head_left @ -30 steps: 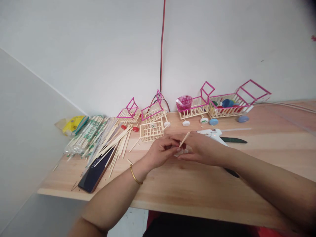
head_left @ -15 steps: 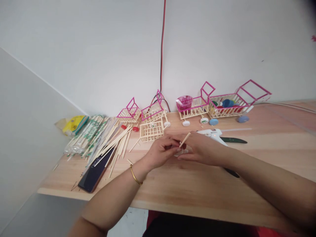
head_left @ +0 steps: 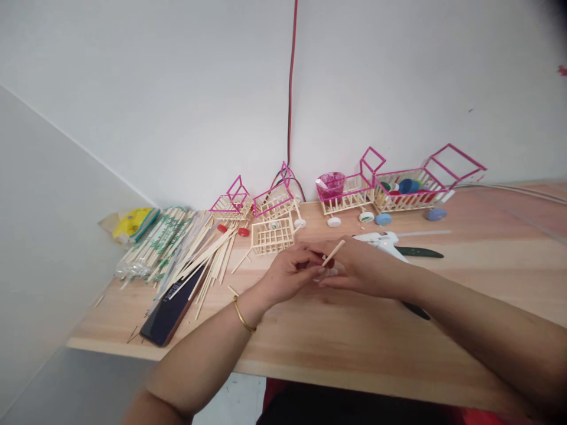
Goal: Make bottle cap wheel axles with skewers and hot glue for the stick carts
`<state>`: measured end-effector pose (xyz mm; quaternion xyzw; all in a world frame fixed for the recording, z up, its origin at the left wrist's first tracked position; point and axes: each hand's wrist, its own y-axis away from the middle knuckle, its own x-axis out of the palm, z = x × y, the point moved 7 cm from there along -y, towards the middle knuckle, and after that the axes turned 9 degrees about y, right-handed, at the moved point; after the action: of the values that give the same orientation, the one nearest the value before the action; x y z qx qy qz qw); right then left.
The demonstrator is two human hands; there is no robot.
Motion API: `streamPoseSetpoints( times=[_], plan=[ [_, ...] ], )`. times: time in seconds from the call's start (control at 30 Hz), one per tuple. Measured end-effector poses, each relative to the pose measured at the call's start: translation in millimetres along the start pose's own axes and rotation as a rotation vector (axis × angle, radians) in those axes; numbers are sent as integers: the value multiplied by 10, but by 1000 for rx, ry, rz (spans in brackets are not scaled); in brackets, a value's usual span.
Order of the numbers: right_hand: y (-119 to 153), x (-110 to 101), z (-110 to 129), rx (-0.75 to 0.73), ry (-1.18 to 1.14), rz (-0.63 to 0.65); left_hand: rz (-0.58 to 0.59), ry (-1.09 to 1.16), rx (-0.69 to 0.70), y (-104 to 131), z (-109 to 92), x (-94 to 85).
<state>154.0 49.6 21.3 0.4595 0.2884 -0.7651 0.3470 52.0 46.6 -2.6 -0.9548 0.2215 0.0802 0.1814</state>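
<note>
My left hand (head_left: 290, 273) is closed, thumb and fingertips pinched at the lower end of a short wooden stick (head_left: 333, 252) that slants up to the right. Against it from the other side comes my right hand (head_left: 361, 268), its fingers bent in and its thumb below. A small whitish piece (head_left: 328, 273) and a bit of red show between the two hands; my fingers cover most of both. Just behind my right hand lies a white glue gun (head_left: 381, 239). Left of my hands stands a plain stick basket (head_left: 271, 236).
Stick carts with pink rims, one (head_left: 349, 198) holding a pink-stained cup (head_left: 331, 186), another (head_left: 407, 198) holding bottle caps, line the wall. Loose sticks (head_left: 212, 260), a phone (head_left: 170, 313) and bagged sticks (head_left: 163, 239) lie left. A dark green handle (head_left: 420, 252) lies right.
The stick's upper end has shifted slightly to the right and its tilt is a little flatter. Both hands stay nearly in place.
</note>
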Motion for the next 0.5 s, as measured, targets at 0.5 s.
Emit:
streamPoseSetpoints(
  times=[0.5],
  plan=[
    [2,36,-40,-8,-14,10,30,-47,14,18,21,24]
  ],
)
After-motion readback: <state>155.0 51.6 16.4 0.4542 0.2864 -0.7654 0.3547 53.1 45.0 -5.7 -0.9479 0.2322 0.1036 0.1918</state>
